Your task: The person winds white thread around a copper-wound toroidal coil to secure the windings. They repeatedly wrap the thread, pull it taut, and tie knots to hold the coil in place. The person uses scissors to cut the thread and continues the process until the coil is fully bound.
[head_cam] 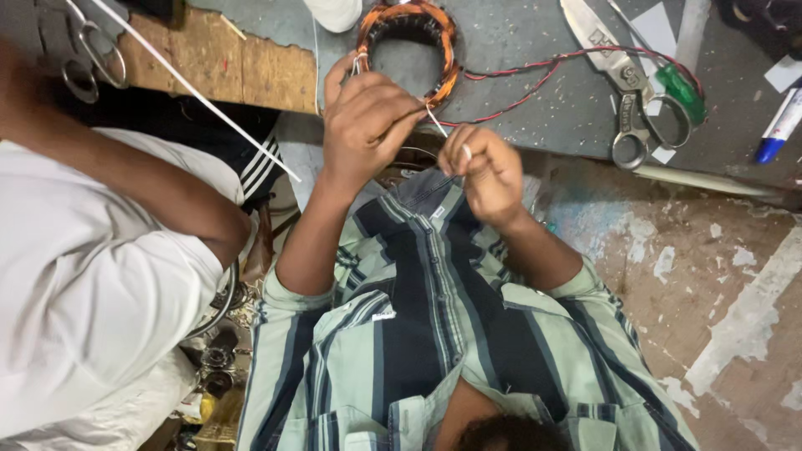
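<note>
A round motor stator with orange copper windings (409, 33) lies on the grey bench top (518, 33). Red and black wires (535, 79) run from it to the right. My left hand (368, 125) rests against the near rim of the stator and pinches a thin white thread (436, 121) at the winding. My right hand (489, 171) sits just below and to the right, over my striped shirt, with its fingers closed on the other end of that thread.
Large metal scissors (635, 100), a green-handled screwdriver (681, 88) and a blue marker (781, 125) lie on the bench at the right. A person in a white shirt (83, 276) stands close on the left, beside a wooden board (217, 58), a second pair of scissors (92, 58) and a long white strip (192, 92).
</note>
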